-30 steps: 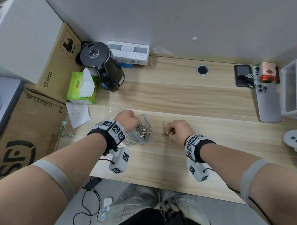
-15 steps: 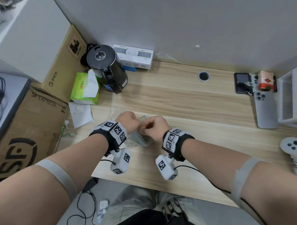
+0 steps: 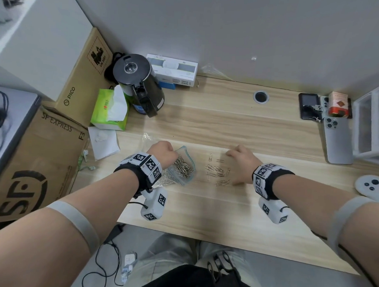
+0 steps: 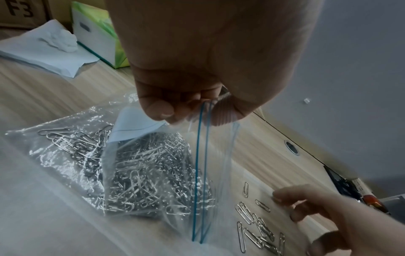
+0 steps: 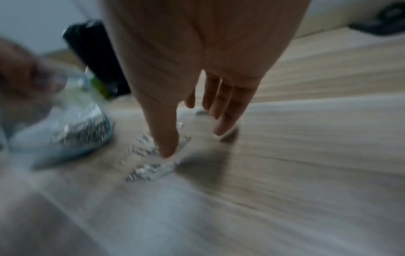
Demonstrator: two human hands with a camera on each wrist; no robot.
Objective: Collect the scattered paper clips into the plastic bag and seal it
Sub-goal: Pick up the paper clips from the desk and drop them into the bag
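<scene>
Change: right hand (image 3: 240,164) has left the bag mouth, now over the loose clips.
Right hand: fingers spread, empty.
Left hand (image 3: 162,152): pinches plastic bag (image 4: 153,169) rim, mouth unsealed.
Paper clips (image 3: 217,172): scattered on desk (image 3: 227,127) beside bag.

Black kettle (image 3: 139,83) beside green tissue box (image 3: 109,110); phone (image 3: 338,141) far right
</scene>
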